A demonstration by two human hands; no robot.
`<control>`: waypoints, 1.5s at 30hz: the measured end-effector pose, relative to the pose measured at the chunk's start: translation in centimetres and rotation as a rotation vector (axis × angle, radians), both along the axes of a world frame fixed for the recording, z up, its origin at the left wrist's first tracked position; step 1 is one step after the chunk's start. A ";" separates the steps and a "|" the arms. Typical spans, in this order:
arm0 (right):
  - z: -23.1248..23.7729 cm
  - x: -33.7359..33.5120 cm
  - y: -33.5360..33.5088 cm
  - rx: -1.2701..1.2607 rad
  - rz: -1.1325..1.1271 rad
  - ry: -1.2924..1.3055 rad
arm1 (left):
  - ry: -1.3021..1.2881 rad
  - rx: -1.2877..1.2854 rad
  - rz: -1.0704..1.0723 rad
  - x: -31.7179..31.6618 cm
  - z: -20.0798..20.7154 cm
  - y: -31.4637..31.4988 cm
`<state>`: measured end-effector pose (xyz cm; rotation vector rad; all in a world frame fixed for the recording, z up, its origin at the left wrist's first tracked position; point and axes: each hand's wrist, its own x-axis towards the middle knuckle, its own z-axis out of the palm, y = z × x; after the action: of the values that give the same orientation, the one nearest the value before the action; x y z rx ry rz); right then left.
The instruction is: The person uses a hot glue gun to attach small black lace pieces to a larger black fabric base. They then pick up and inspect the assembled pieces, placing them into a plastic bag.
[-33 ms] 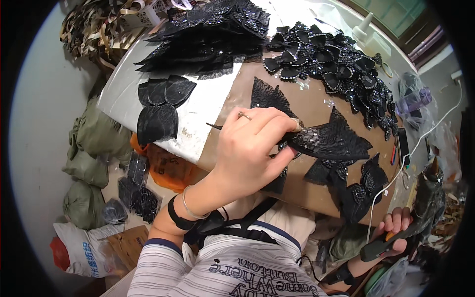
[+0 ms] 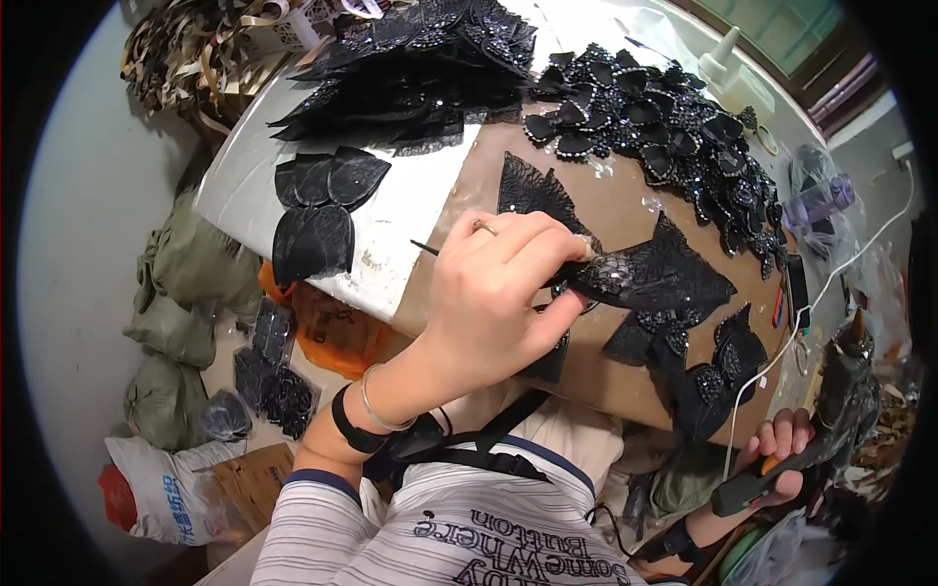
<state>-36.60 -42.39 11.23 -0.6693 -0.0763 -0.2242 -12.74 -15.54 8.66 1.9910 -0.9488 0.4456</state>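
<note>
Lace sits at the centre of my feed: a black lace piece (image 2: 674, 278) with a beaded patch, above the brown-covered part of the counter (image 2: 464, 200), its left end pinched between the thumb and fingers of the left hand (image 2: 503, 288). From my end, the right hand (image 2: 782, 439) is low at the right, its fingers curled around a dark green tool (image 2: 743, 496) with an orange trigger, well apart from the lace. I judge the work partway along: beaded pieces (image 2: 718, 381) near the counter's front edge already carry clusters, and the far lace stack (image 2: 410, 93) glints too, while two leaf-shaped groups, the nearer one a dark leaf piece (image 2: 313, 244), look plain. A heap of beaded flowers (image 2: 674, 122) seems left to use; I can't count it. Otherwise the counter is white on its left; a squeeze bottle (image 2: 718, 57) stands at the far edge and a purple bottle (image 2: 819, 200) at the right. Olive sacks (image 2: 200, 264) and an orange bag (image 2: 337, 337) crowd the room's left side
</note>
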 end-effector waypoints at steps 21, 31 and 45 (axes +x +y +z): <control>-3.2 1.4 -0.7 0.044 -0.090 0.074 | 0.949 -0.664 0.108 5.9 -2.9 12.0; -3.3 1.2 -0.8 0.080 -0.100 0.118 | 0.830 -0.301 0.338 10.9 -7.8 15.1; -4.1 0.7 -0.6 0.201 -0.173 0.149 | 0.279 0.133 0.252 5.4 -5.7 4.5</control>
<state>-35.92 -43.01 7.15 -0.4901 0.1463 -0.3425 -7.36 -10.99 2.94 2.2342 -0.5692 0.2363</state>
